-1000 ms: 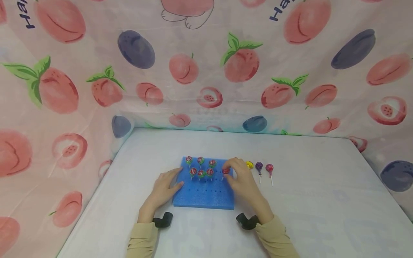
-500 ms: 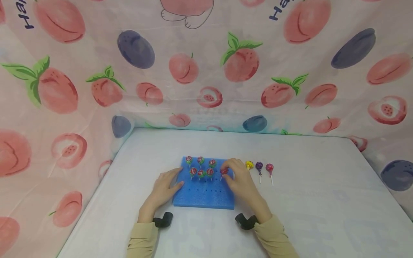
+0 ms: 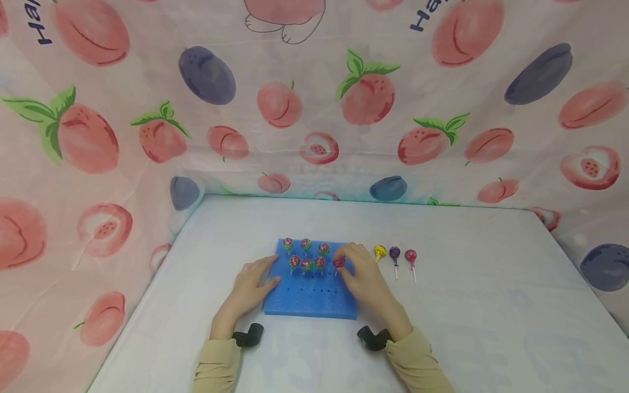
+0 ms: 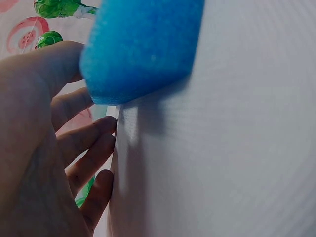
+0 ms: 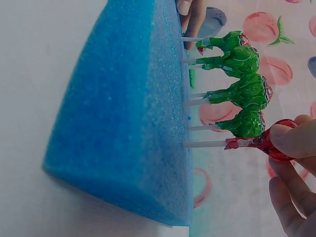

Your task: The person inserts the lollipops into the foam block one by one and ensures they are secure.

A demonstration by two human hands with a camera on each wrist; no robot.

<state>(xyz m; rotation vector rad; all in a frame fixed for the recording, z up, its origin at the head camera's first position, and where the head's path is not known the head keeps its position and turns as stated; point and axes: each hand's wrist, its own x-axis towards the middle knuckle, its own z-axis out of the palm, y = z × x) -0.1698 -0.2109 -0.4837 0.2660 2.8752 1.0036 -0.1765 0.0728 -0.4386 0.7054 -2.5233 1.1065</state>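
Observation:
My right hand (image 3: 367,275) pinches the wrapped head of a red lollipop (image 5: 274,143) between thumb and fingers. The lollipop's white stick meets the top of a blue foam block (image 3: 309,303); whether its tip is in a hole cannot be told. Several lollipops in green-and-red wrappers (image 3: 306,265) stand upright in the block, in two rows to the left of the red one. At the block's left edge rests my left hand (image 3: 250,285), fingers spread and only lightly bent, seen against the foam side (image 4: 143,54) in the left wrist view.
To the right of the block, a yellow lollipop (image 3: 380,251), a purple lollipop (image 3: 395,253) and a pinkish-red lollipop (image 3: 410,255) lie on the white tabletop (image 3: 491,305). Small holes (image 3: 314,290) dot the foam's near half. A fruit-print cloth (image 3: 314,109) hangs behind and at the left.
My right hand has shifted slightly left and nearer with the red lollipop, uncovering more of the yellow one. The left hand and the foam block have stayed put.

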